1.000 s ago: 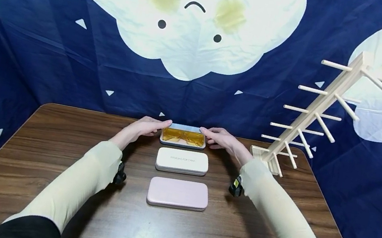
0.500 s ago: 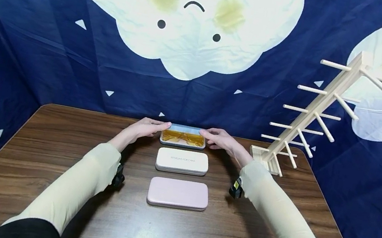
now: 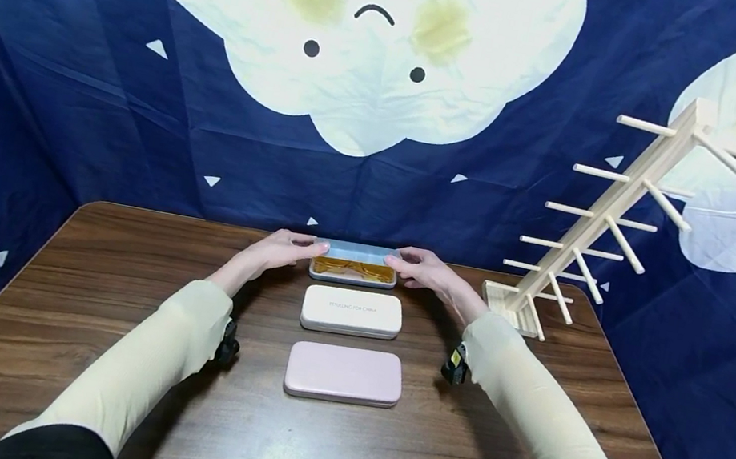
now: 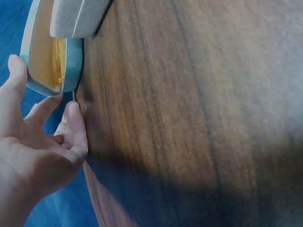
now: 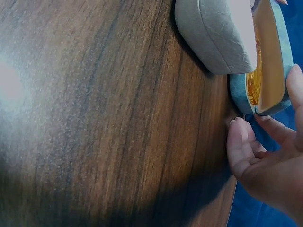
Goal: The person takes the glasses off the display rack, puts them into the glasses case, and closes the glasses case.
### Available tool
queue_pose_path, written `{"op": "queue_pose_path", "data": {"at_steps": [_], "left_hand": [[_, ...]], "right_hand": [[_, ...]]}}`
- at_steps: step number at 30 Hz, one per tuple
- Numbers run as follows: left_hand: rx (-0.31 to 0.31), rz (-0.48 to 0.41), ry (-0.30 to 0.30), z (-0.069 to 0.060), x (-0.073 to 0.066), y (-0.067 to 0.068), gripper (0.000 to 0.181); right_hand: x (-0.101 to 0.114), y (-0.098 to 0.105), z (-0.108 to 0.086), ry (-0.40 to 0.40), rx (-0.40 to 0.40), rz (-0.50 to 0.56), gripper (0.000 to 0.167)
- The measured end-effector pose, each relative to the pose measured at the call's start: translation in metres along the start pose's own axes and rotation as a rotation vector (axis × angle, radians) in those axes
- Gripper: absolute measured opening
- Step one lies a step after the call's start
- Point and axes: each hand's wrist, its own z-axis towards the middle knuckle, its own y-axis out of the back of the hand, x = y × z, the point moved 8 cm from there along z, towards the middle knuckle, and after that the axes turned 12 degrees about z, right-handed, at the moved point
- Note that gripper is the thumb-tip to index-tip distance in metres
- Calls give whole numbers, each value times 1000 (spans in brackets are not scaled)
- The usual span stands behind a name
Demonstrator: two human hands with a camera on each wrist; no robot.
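Observation:
A blue glasses case (image 3: 357,253) stands at the table's far edge with its lid partly lowered. Amber-tinted glasses (image 3: 352,269) lie inside, their upper part hidden by the lid. My left hand (image 3: 280,249) grips the case's left end, thumb on the lid and index finger low by the hinge, while the remaining fingers curl near the tabletop. The right hand (image 3: 430,272) mirrors it at the other end. In the left wrist view, the tan lining of the blue case (image 4: 72,71) shows. A closed white case (image 3: 352,312) lies just in front, touched by neither hand.
Nearest me lies a closed pink case (image 3: 344,374). A wooden rack with pegs (image 3: 582,233) rises at the table's back right, beyond the right hand. The brown wooden table (image 3: 108,300) ends against a dark blue cloth (image 3: 161,114) with cloud prints.
The blue case's lid has tipped forward and down, covering more of the glasses. Both thumbs have moved slightly down with it. The white and pink cases have stayed put.

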Motion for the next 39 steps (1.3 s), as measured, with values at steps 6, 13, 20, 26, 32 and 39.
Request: {"op": "queue_pose_path", "data": {"at_steps": [6, 13, 20, 26, 32, 39], "left_hand": [[-46, 160, -17, 0, 2, 0, 90], [-121, 250, -78, 0, -4, 3, 85], [-217, 385, -201, 2, -12, 2, 79], [-237, 409, -209, 5, -10, 1, 79], [-253, 393, -222, 8, -8, -1, 81], [-209, 274, -133, 7, -1, 0, 78]], "right_hand": [[-2, -1, -2, 51, 9, -25, 62], [-1, 0, -4, 140, -17, -62, 54], [0, -2, -4, 231, -61, -123, 56], [-3, -2, -3, 221, -89, -141, 61], [-6, -2, -3, 198, -100, -162, 68], [-3, 1, -5, 208, -99, -88, 66]]}}
